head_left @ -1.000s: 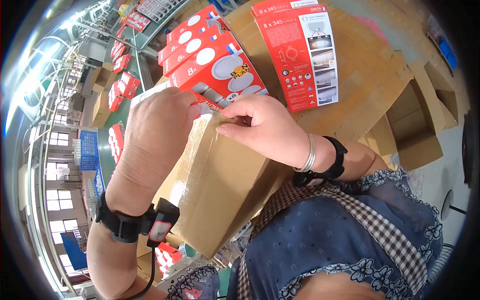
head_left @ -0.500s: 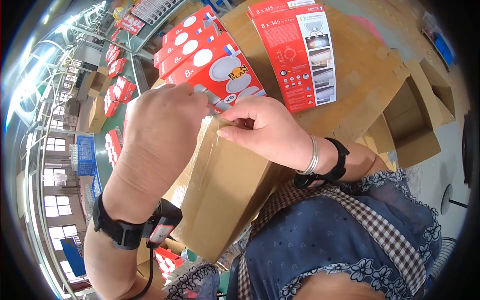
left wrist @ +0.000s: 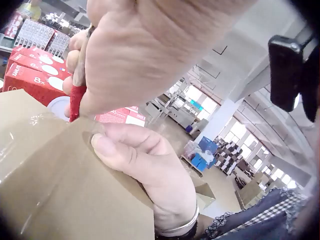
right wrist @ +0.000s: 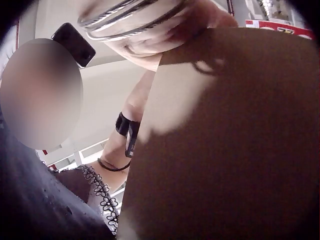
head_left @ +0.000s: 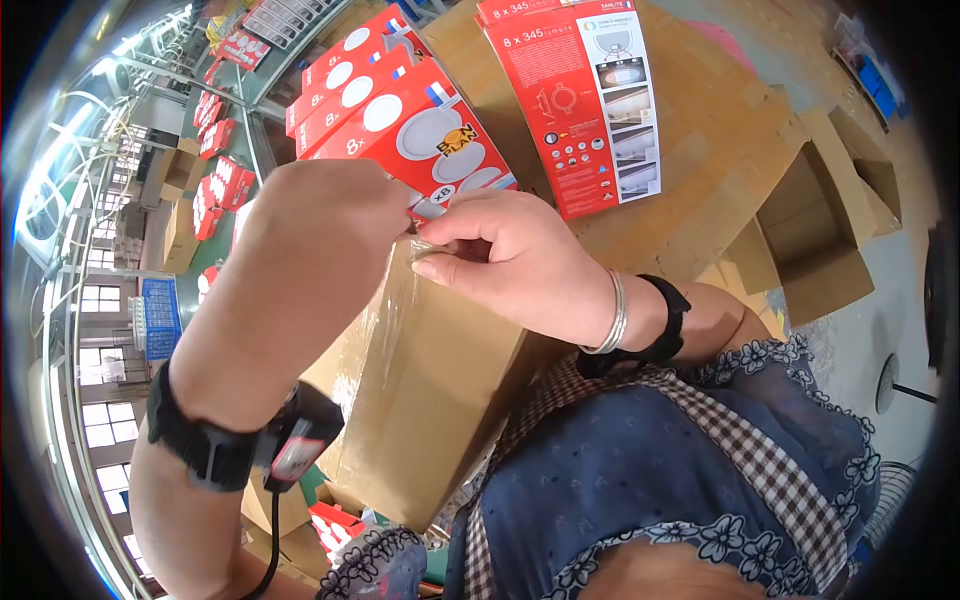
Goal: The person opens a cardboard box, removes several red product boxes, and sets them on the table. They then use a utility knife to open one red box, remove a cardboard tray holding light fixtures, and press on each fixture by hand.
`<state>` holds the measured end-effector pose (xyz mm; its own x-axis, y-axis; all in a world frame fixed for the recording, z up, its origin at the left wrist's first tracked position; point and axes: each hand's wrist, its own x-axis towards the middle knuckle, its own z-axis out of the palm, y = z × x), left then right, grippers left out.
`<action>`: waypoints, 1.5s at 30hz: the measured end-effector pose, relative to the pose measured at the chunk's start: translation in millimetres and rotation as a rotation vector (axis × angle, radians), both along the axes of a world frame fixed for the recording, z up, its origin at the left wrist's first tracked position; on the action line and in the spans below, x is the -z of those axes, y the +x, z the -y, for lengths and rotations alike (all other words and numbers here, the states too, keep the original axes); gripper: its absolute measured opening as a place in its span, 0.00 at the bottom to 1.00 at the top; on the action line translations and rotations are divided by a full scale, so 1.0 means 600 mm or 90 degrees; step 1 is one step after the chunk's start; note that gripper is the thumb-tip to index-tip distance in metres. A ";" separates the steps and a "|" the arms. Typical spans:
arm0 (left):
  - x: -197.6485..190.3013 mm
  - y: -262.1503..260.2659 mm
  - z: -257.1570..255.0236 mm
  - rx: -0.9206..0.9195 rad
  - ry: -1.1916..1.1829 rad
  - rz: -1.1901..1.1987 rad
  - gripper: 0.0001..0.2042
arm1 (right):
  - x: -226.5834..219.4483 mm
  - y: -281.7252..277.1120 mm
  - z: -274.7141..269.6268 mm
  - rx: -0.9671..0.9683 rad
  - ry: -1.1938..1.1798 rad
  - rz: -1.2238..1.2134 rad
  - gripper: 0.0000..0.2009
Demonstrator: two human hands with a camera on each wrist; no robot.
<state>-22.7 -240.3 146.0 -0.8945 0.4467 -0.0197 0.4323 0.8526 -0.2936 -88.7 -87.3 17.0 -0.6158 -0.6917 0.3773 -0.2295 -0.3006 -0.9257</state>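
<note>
A brown cardboard carton (head_left: 435,385), with shiny clear tape (head_left: 350,360) along its top, stands before the body. My left hand (head_left: 325,205) is bent over the carton's far end and grips a slim tool (left wrist: 78,82) with a red-wrapped part. In the left wrist view the red part points down at the carton's edge. Close beside it, my right hand (head_left: 515,255) pinches that edge, thumb on the near face and fingers curled behind. From the right wrist, the right hand (right wrist: 160,37) shows above the carton's shaded side.
Red-and-white printed boxes (head_left: 400,135) stand in a row beyond the carton. Another red box pair (head_left: 580,110) is upright on the brown table (head_left: 720,150). Open empty cartons (head_left: 815,230) lie at the right. A green conveyor with red boxes (head_left: 215,195) runs along the left.
My left hand has tilted further over the carton's end, its forearm swinging left, and the tool's red part has gone from the head view. The right hand keeps its pinch.
</note>
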 end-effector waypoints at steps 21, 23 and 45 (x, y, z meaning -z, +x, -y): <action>0.009 0.095 -0.009 -0.291 0.125 0.066 0.05 | -0.009 0.008 -0.006 0.008 0.106 -0.018 0.10; 0.012 0.125 -0.011 -0.306 0.138 0.055 0.06 | -0.004 0.011 -0.005 0.004 0.107 -0.022 0.10; 0.062 0.344 -0.030 -0.380 0.017 0.004 0.02 | 0.043 0.015 0.016 -0.019 0.033 -0.019 0.13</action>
<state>183.5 -222.5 109.0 -0.9910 -0.1324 -0.0208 -0.1221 0.9559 -0.2671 -79.9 -96.6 -8.8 -0.5842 -0.7285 0.3578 -0.2484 -0.2592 -0.9333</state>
